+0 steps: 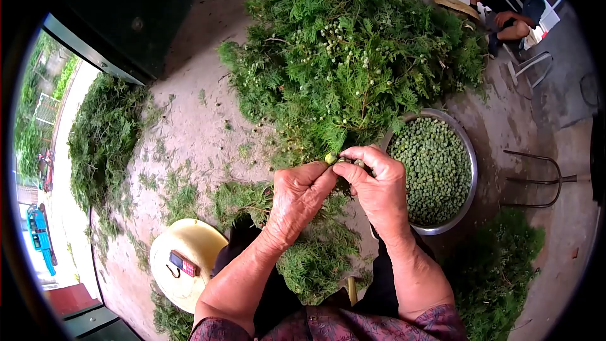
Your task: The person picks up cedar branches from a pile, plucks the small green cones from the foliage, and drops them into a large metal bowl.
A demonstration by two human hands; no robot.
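My left hand [300, 194] is closed in a pinch, its fingertips meeting those of my right hand in front of me. A round green cone [330, 158] shows at the left fingertips, on what looks like an evergreen sprig mostly hidden by the fingers. My right hand [380, 186] is curled shut around several small green cones, partly visible between thumb and fingers. Just beyond both hands rises a large heap of evergreen branches [303, 57] dotted with pale green cones. Beside my right hand stands a metal basin [472, 180] holding many picked green cones [429, 170].
A yellow round stool [165, 246] at my left carries a mobile phone [184, 263]. More cut greenery lies in a left pile [104, 142], between my legs and at lower right [499, 259]. A pitchfork [555, 180] lies at right. Another person [514, 0] sits at far upper right.
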